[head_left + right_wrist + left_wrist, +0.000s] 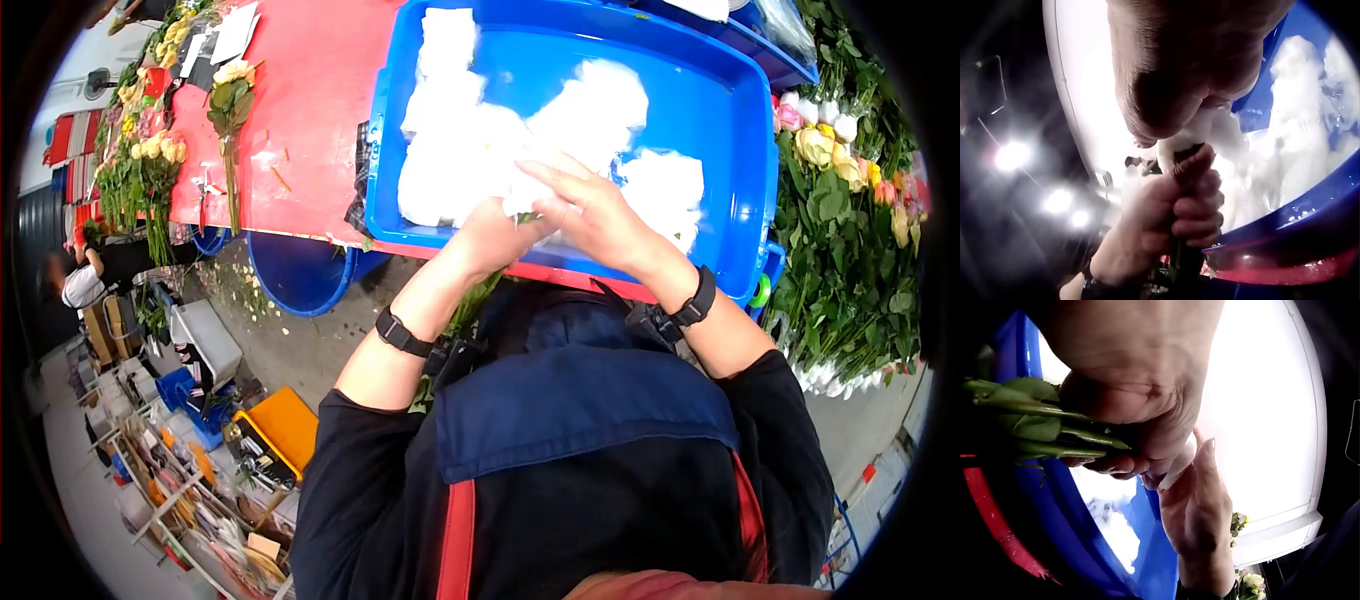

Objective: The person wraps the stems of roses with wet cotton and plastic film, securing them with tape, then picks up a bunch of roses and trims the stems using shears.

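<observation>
My left hand (495, 238) grips a bunch of green leafy stems (1085, 439), its fingers curled round them near the cut ends. A soaked white wad, like wet cotton (1213, 128), sits at the top of that fist. My right hand (605, 215) holds the wad between thumb and fingers, close against the left hand. Both hands are over the near edge of a blue tray (715, 110). In the tray lie heaps of the same white wet material (600, 105). The flower heads are not seen.
The tray stands on a red-topped table (320, 70). Left on it lie a rose bunch (232, 100) and more flowers (150, 165). Bundled roses (840, 220) stand to the right. A blue tub (300, 270) is below the table edge; a person (85, 280) is far left.
</observation>
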